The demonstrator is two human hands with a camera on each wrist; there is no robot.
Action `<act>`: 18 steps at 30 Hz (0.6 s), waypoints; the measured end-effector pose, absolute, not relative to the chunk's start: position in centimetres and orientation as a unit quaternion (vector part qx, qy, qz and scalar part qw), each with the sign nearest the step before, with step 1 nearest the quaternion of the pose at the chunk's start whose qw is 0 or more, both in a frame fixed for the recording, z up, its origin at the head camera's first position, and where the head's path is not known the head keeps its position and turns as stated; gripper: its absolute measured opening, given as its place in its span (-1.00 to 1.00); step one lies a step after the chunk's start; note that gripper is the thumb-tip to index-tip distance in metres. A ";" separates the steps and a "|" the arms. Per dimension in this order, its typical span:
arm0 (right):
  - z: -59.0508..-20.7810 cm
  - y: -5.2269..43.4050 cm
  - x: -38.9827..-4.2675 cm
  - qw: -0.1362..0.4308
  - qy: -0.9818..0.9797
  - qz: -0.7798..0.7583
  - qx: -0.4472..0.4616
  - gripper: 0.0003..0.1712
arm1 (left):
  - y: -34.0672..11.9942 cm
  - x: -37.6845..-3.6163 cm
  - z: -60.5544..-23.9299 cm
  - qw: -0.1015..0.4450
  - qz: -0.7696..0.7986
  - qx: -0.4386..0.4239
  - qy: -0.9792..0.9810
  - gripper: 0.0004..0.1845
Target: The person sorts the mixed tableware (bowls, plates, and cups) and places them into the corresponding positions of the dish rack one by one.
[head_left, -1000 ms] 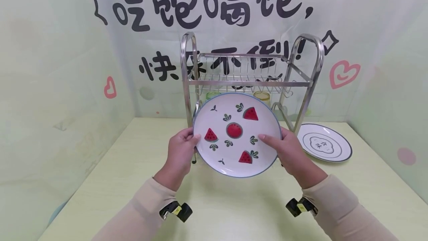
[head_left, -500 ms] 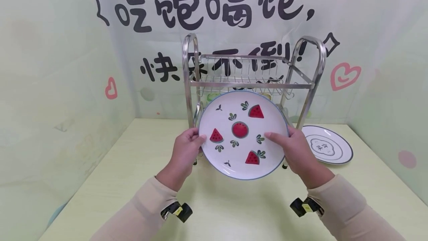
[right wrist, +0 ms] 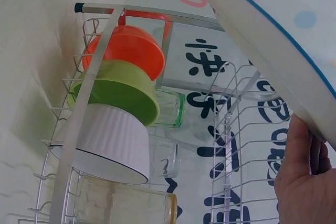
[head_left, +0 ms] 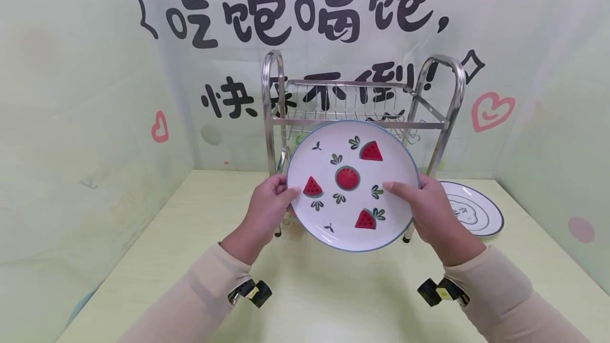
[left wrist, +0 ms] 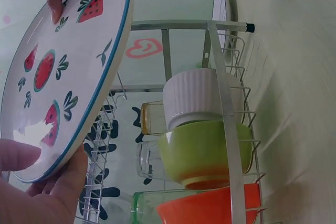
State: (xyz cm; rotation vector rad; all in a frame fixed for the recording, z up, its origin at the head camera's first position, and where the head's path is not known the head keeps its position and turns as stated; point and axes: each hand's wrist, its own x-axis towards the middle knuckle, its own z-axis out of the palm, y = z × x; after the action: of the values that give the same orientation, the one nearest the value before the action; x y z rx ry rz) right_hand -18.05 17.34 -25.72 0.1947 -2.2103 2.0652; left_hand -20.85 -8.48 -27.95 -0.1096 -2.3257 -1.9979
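— Both hands clasp the watermelon plate (head_left: 352, 184) by opposite edges: the left hand (head_left: 264, 213) has its thumb on the painted face at the left rim, the right hand (head_left: 431, 216) has its thumb laid on the face at the right rim, and the remaining fingers of each curl behind.

— Can you see those back fingers?

— Barely. From the head view the plate covers them. The left wrist view shows the left hand (left wrist: 42, 187) under the plate (left wrist: 63, 72) with a thumb tip on top; the right wrist view shows only the plate's pale underside (right wrist: 273, 45) and part of the right hand (right wrist: 304, 182), cut off by the frame.

— Where does the plate sit?

— In the air, tilted toward the person, above the table (head_left: 333, 290) and in front of the metal rack (head_left: 362, 105), level with the rack's upper shelf. It hides the lower shelf from the head view.

— So what's down there?

— The wrist views tell it (sideways): a white ribbed bowl (left wrist: 197, 98), a green bowl (left wrist: 205, 156) and an orange bowl (left wrist: 210, 208) stacked on edge, with glasses (left wrist: 152, 119) behind them. How many glasses, I cannot make out.

— Anything else?

— A second plate (head_left: 474, 210) with a dark rim lies flat on the table to the right, partly hidden behind the right hand. The wall (head_left: 305, 15) carries large black characters, some blocked by the rack.
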 end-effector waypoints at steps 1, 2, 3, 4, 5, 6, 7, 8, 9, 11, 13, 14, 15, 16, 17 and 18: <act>-25.5 17.4 -18.0 0.057 -0.730 0.678 0.065 -0.42 | -8.5 -20.8 -27.8 0.037 -0.646 -0.040 -0.761 -0.63; -25.3 17.5 -18.0 0.059 -0.730 0.678 0.064 -0.41 | -8.6 -20.8 -27.6 0.037 -0.642 -0.046 -0.765 -0.63; -25.1 17.5 -17.9 0.061 -0.731 0.677 0.063 -0.41 | -8.7 -20.9 -27.4 0.039 -0.637 -0.049 -0.768 -0.63; -24.9 17.6 -17.9 0.063 -0.732 0.675 0.062 -0.41 | -8.8 -20.9 -27.2 0.041 -0.632 -0.052 -0.772 -0.64; -24.6 17.7 -17.8 0.064 -0.735 0.673 0.059 -0.40 | -9.0 -20.9 -27.0 0.043 -0.627 -0.056 -0.776 -0.64; -24.4 17.8 -17.8 0.066 -0.736 0.672 0.057 -0.40 | -9.2 -20.9 -26.9 0.048 -0.623 -0.062 -0.778 -0.65; -24.2 17.9 -17.8 0.068 -0.736 0.671 0.056 -0.39 | -9.4 -20.9 -26.8 0.054 -0.621 -0.067 -0.779 -0.65; -23.9 18.0 -17.8 0.069 -0.735 0.673 0.054 -0.39 | -9.6 -21.0 -26.6 0.059 -0.617 -0.072 -0.781 -0.66; -23.7 18.1 -17.7 0.069 -0.732 0.676 0.054 -0.38 | -9.9 -21.0 -26.5 0.065 -0.613 -0.076 -0.784 -0.67; -23.3 18.3 -17.7 0.071 -0.728 0.680 0.054 -0.37 | -10.4 -21.1 -26.3 0.080 -0.604 -0.083 -0.789 -0.68; -22.9 18.5 -17.6 0.073 -0.719 0.689 0.058 -0.38 | -10.9 -21.4 -26.2 0.096 -0.595 -0.084 -0.794 -0.69; -22.6 18.6 -17.5 0.075 -0.716 0.691 0.059 -0.40 | -11.1 -21.5 -26.0 0.104 -0.587 -0.081 -0.799 -0.69; -22.4 18.7 -17.5 0.078 -0.714 0.693 0.060 -0.43 | -11.3 -21.6 -25.9 0.113 -0.580 -0.079 -0.803 -0.69; -22.2 18.8 -17.5 0.081 -0.714 0.693 0.060 -0.46 | -11.4 -21.7 -25.8 0.121 -0.576 -0.076 -0.805 -0.69; -22.0 18.9 -17.5 0.083 -0.711 0.695 0.062 -0.50 | -11.6 -21.8 -25.7 0.128 -0.570 -0.073 -0.809 -0.69; -21.8 19.0 -17.5 0.086 -0.708 0.698 0.063 -0.53 | -11.8 -21.9 -25.6 0.134 -0.564 -0.069 -0.812 -0.69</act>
State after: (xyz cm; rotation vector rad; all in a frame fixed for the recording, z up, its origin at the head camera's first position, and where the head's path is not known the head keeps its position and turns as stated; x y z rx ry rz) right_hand -17.51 18.95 -21.82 0.1887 -2.1097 2.0815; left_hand -21.90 -11.77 -25.56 -0.2000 -2.3532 -1.6362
